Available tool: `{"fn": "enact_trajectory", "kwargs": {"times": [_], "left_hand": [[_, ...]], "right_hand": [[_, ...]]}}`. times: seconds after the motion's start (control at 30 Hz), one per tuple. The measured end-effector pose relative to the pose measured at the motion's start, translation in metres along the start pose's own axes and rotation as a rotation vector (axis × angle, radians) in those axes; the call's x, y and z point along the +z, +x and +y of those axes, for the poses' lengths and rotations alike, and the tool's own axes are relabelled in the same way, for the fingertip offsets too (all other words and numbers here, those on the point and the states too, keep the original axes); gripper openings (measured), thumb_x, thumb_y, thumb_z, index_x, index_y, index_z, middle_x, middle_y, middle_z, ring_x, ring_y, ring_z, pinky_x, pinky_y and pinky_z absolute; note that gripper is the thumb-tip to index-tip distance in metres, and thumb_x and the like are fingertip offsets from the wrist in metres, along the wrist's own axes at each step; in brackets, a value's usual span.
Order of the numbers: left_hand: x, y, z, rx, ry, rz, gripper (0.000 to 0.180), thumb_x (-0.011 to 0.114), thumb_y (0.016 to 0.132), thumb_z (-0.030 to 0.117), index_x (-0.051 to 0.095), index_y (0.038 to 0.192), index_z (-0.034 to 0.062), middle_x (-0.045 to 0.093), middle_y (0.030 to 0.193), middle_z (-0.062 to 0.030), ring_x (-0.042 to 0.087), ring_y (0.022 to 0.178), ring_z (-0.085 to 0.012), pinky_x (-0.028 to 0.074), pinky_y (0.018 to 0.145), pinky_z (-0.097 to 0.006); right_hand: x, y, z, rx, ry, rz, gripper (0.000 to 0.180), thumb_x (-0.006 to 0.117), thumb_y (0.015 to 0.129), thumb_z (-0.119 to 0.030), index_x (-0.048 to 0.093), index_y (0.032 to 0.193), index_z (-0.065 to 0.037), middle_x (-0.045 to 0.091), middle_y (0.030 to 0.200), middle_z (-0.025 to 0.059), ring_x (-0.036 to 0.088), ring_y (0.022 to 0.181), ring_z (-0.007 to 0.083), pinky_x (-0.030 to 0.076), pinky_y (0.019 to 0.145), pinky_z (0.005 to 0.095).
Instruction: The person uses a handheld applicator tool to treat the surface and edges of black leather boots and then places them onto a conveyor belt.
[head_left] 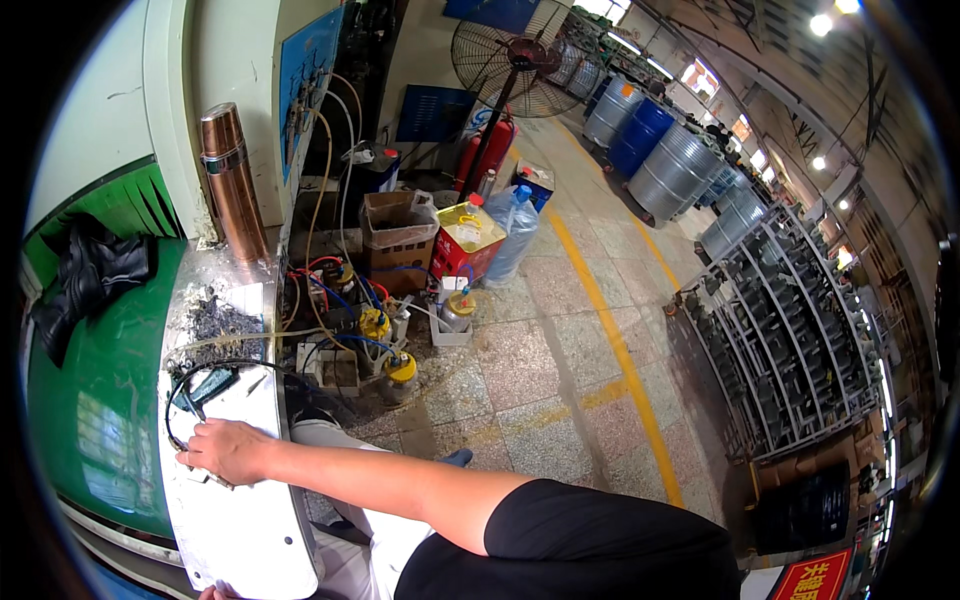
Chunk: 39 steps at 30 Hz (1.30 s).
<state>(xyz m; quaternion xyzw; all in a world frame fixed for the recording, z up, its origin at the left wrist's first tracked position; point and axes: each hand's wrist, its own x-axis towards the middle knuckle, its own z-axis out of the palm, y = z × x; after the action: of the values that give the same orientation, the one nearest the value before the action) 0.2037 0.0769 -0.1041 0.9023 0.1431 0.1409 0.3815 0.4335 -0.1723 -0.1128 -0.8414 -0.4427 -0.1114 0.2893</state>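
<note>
My right hand (232,452) is closed over the white work board (255,535), gripping a slim tool (196,408) at the end of a black hose (172,392). The tool's working end is too small to make out. Only the fingertips of my left hand (215,592) show, at the near edge of the board; the rest is cut off by the frame. Just beyond my right hand lies a dark, flat, brush-like piece (213,385). Dried black residue (218,325) crusts the far part of the bench.
On the left runs a green conveyor belt (110,440) with black boots (88,275) on it. A copper-coloured flask (232,185) stands at the bench's far end. Yellow-lidded jars (400,368), tubes, a cardboard box (398,235) and a fan (520,55) are beyond. A shoe rack (790,335) stands right.
</note>
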Motion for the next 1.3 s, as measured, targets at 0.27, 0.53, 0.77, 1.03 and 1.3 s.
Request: {"fn": "enact_trajectory", "kwargs": {"times": [0.27, 0.53, 0.77, 1.03, 1.3], "left_hand": [[0.000, -0.001, 0.000, 0.006, 0.039, 0.013, 0.027, 0.069, 0.092, 0.023, 0.068, 0.108, 0.0018, 0.070, 0.099, -0.0153, 0.067, 0.089, -0.0275, 0.054, 0.082, -0.037], [-0.001, -0.001, -0.004, -0.012, 0.063, 0.023, 0.027, 0.069, 0.091, 0.023, 0.068, 0.108, 0.0021, 0.070, 0.100, -0.0153, 0.067, 0.089, -0.0276, 0.054, 0.082, -0.037], [0.009, 0.004, 0.001, -0.025, 0.105, -0.002, 0.027, 0.070, 0.091, 0.024, 0.068, 0.108, 0.0023, 0.070, 0.100, -0.0153, 0.067, 0.089, -0.0277, 0.054, 0.082, -0.037], [0.000, 0.003, -0.006, 0.000, 0.120, 0.024, 0.030, 0.071, 0.090, 0.028, 0.068, 0.108, 0.0038, 0.070, 0.101, -0.0159, 0.067, 0.090, -0.0285, 0.054, 0.081, -0.037], [0.005, -0.005, -0.001, 0.011, 0.072, 0.007, 0.030, 0.072, 0.090, 0.025, 0.067, 0.108, 0.0023, 0.070, 0.101, -0.0157, 0.066, 0.090, -0.0273, 0.054, 0.081, -0.037]], "right_hand": [[0.001, 0.000, 0.001, 0.001, 0.000, -0.006, 0.040, 0.058, 0.082, -0.010, 0.062, 0.123, -0.009, 0.064, 0.102, 0.0054, 0.057, 0.104, 0.0222, 0.045, 0.094, 0.0347], [0.008, 0.001, 0.002, -0.075, -0.009, 0.169, 0.035, 0.057, 0.082, -0.008, 0.066, 0.116, -0.007, 0.063, 0.089, 0.0049, 0.058, 0.092, 0.0226, 0.047, 0.083, 0.0341], [0.008, -0.007, 0.008, -0.024, -0.034, 0.084, 0.035, 0.058, 0.082, -0.009, 0.064, 0.116, -0.009, 0.063, 0.094, 0.0050, 0.059, 0.097, 0.0224, 0.047, 0.085, 0.0348], [0.013, 0.002, 0.003, -0.040, -0.019, 0.087, 0.036, 0.059, 0.081, -0.010, 0.063, 0.116, -0.010, 0.064, 0.095, 0.0050, 0.059, 0.098, 0.0225, 0.048, 0.086, 0.0351], [0.005, -0.012, 0.003, -0.058, -0.011, 0.161, 0.035, 0.057, 0.081, -0.009, 0.065, 0.115, -0.007, 0.063, 0.089, 0.0053, 0.058, 0.091, 0.0231, 0.047, 0.083, 0.0350]]}}
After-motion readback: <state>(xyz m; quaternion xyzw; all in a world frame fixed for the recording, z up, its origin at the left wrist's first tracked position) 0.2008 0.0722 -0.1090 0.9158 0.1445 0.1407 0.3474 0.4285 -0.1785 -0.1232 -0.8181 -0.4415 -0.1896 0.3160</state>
